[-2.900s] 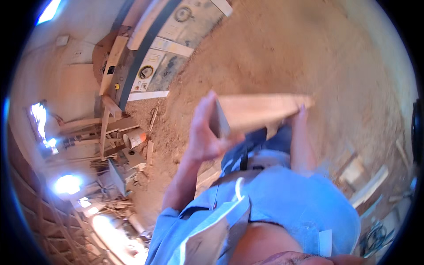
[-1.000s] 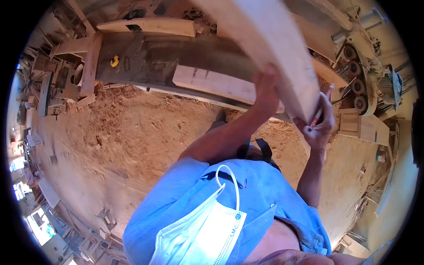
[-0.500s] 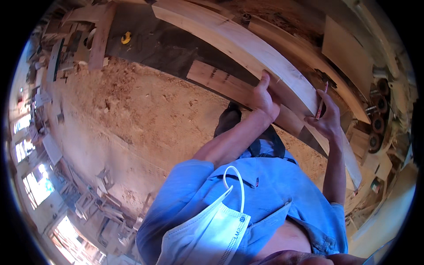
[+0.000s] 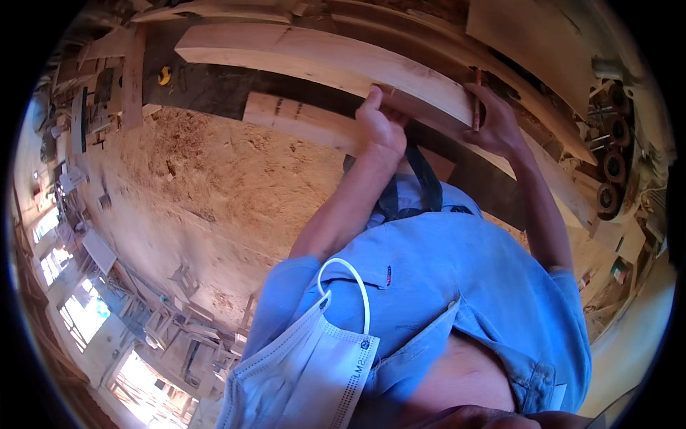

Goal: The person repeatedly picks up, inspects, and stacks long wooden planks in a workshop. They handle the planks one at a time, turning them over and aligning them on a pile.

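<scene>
A long, thick pale wooden beam (image 4: 321,56) stretches across the far side in front of me. My left hand (image 4: 379,127) grips its near edge, thumb up against the side and fingers hidden beneath. My right hand (image 4: 494,123) is at the beam's right part, thumb on the near side and fingers over the top. A slim reddish pencil (image 4: 477,100) stands upright, held in the right hand. Below the beam lies a shorter board (image 4: 300,120) with dark marks across it, its right part hidden behind my left hand.
A yellow tape measure (image 4: 165,75) rests on the dark bench top (image 4: 214,89) at far left. Sawdust covers the floor (image 4: 214,161). More planks (image 4: 421,36) lie behind the beam. Round wheel-like parts (image 4: 613,168) stand at right. A face mask (image 4: 307,365) hangs before my chest.
The beam and both hands now appear farther left and higher in view, the beam lying more level. The whole view has shifted too. Both hands keep their hold, the pencil still in the right.
</scene>
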Motion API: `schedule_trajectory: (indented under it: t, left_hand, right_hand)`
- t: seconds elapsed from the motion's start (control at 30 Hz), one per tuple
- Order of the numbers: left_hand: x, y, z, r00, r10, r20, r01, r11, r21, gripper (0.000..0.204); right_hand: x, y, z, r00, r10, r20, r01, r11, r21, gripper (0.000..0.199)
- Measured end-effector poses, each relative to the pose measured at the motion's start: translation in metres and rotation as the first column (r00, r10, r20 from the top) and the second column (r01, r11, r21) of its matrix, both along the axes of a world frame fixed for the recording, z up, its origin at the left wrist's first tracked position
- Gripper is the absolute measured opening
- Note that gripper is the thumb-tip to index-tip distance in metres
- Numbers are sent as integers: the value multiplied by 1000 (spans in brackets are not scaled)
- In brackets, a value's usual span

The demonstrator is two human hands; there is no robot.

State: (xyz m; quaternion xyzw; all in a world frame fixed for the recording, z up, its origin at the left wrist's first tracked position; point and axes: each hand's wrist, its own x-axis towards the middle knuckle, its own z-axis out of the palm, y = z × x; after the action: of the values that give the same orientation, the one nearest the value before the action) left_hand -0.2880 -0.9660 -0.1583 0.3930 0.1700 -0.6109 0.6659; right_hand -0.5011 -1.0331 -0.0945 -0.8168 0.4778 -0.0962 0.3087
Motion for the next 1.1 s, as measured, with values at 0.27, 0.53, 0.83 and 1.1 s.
schedule_trajectory:
  t: [0.27,0.53,0.83,1.1]
  left_hand:
    - [2,10,2,988,-79,129,71,995,63,47]
    - [16,16,31,466,-121,876,228,974,13,81]
    - [29,-38,12,-937,160,312,350,459,816,80]
    - [26,-66,11,-898,339,279,405,392,826,84]
  right_hand:
    - [-19,-17,-29,999,22,38,-24,998,55,77]
    - [-24,-4,-84,995,65,74,-68,997,39,73]
    - [-34,-16,-91,995,-43,93,33,993,109,43]
    - [-34,16,-87,970,-153,188,186,966,-176,29]
